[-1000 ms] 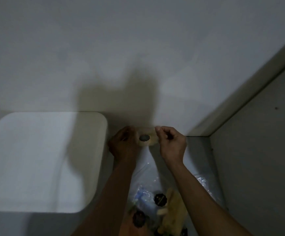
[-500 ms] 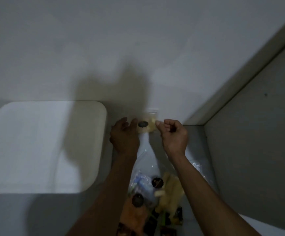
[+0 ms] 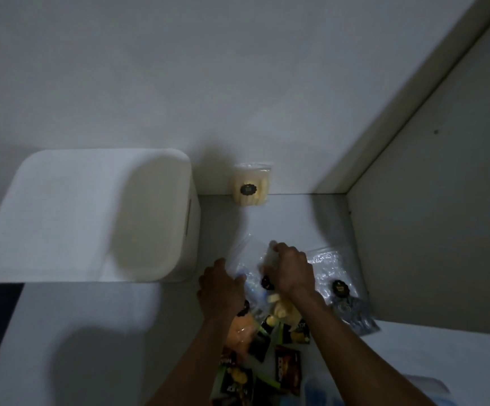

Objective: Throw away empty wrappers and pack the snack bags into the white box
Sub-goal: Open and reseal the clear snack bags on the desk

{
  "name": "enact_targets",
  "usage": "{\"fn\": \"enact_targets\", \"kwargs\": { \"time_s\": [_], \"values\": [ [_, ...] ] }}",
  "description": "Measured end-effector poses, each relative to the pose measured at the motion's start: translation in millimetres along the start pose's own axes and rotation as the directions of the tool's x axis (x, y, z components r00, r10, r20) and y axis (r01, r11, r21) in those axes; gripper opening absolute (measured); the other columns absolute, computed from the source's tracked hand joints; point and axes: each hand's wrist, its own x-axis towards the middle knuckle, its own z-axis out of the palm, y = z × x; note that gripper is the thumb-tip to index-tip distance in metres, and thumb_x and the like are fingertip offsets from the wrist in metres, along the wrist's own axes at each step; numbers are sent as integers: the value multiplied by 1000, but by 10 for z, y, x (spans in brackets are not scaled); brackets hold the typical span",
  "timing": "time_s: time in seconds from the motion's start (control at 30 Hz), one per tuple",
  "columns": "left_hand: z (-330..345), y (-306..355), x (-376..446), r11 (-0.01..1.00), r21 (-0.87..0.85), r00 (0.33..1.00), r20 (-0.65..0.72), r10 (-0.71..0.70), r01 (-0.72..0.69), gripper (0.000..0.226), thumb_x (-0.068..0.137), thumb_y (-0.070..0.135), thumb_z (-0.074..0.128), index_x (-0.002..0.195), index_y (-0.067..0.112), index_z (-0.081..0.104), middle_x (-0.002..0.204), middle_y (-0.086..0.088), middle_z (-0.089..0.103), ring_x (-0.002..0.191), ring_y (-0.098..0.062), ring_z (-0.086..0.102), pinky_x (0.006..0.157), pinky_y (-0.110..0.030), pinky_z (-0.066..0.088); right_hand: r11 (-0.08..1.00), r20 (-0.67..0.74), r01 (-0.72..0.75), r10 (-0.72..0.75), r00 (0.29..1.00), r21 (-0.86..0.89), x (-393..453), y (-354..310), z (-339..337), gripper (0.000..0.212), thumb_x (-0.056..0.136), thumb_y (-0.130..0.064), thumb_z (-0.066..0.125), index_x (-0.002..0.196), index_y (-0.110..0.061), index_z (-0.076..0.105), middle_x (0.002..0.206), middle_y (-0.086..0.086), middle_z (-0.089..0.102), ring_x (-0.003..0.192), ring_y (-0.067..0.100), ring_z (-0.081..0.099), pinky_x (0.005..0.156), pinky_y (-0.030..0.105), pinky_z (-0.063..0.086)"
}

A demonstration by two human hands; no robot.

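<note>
Released, the clear bag of pale yellow snacks [image 3: 251, 186] leans on the wall; your right hand [image 3: 289, 269] now grips a clear crinkled plastic bag [image 3: 262, 259], left hand [image 3: 220, 284] flat beside it.

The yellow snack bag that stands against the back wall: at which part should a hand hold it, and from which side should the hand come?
Probably the flat clear top strip of the yellow snack bag, pinched from the front and above. The bag stands upright against the wall, so its back is closed off, and the white box stands to its left. The top strip is thin and free; the filled lower part is bulkier to grasp.
</note>
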Motion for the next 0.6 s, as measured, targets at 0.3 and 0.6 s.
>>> {"fn": "enact_targets", "kwargs": {
  "time_s": [0.3,0.6],
  "values": [
    [-8,-249,-171,974,-227,996,83,9,10,88,66,58,74,140,23,40,122,-6,64,110,-27,61,92,-40,50,996,-110,87,-88,990,-10,-141,156,123,43,85,-34,70,125,-26,58,127,2,59,117,25,52,91,38,46],
    [-46,-584,-543,961,-274,999,33,-13,22,42,63,25,87,95,14,63,84,2,60,80,-18,60,68,-22,37,993,-172,100,-110,979,-64,-476,143,228,46,87,-21,63,132,-17,55,136,8,52,124,29,45,100,41,42]
  ]
}}
